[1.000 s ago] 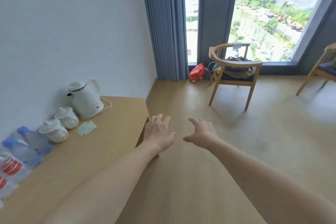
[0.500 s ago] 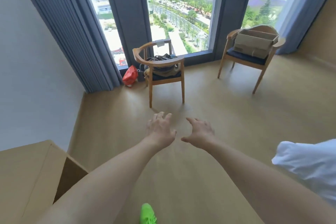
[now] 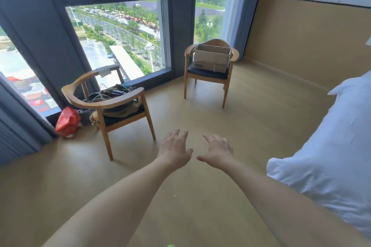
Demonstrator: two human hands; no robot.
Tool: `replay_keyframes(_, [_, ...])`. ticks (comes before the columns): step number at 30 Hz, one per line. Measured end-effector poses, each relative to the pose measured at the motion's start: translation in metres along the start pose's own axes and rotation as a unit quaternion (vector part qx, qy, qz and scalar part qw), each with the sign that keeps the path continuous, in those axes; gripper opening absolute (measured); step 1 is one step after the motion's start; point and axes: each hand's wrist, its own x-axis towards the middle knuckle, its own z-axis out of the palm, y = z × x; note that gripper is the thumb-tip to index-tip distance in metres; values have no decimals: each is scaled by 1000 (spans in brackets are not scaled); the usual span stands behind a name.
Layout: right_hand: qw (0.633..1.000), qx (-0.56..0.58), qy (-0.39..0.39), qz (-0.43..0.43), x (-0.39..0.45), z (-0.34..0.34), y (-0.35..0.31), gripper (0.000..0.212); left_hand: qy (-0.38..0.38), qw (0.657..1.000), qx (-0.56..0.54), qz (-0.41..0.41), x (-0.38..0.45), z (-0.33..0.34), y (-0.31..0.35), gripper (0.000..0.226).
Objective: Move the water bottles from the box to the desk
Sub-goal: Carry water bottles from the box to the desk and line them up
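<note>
An open cardboard box (image 3: 211, 60) sits on the seat of a wooden chair (image 3: 209, 75) by the window, far ahead and right of centre. Its inside is hidden from here, so no bottles show. My left hand (image 3: 174, 149) and my right hand (image 3: 217, 150) are stretched out side by side over the floor, palms down, fingers spread, holding nothing. Both are well short of the box. The desk is out of view.
A second wooden chair (image 3: 112, 104) with a bag and cables stands to the left. A red bag (image 3: 67, 122) lies on the floor by the window. A white bed (image 3: 331, 150) fills the right side. Open wooden floor lies between me and the box.
The view has swung right, away from the desk with its bottles and kettle, toward the window corner. The chair with the box has come nearer to centre. Both hands stay open and empty.
</note>
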Motion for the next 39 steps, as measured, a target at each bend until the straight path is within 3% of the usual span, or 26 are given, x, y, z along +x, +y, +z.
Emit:
replay_keyframes(8, [1000,-1,15,26,103,-21,-38,91,-14,999,3,35,122,-27,-41,69])
replay_keyframes(16, [999,10,4,39,223,-35,-34,91,-25,998,-5,56,243,-19,-50,69])
replay_keyframes(29, [999,31,12,3,477,-134,3,87,2,999,-35,13,510,-33,-5,70])
replay_keyframes(39, [999,47,-3,26,625,-164,25,86,-36,998,-31,34,669,-23,12,66])
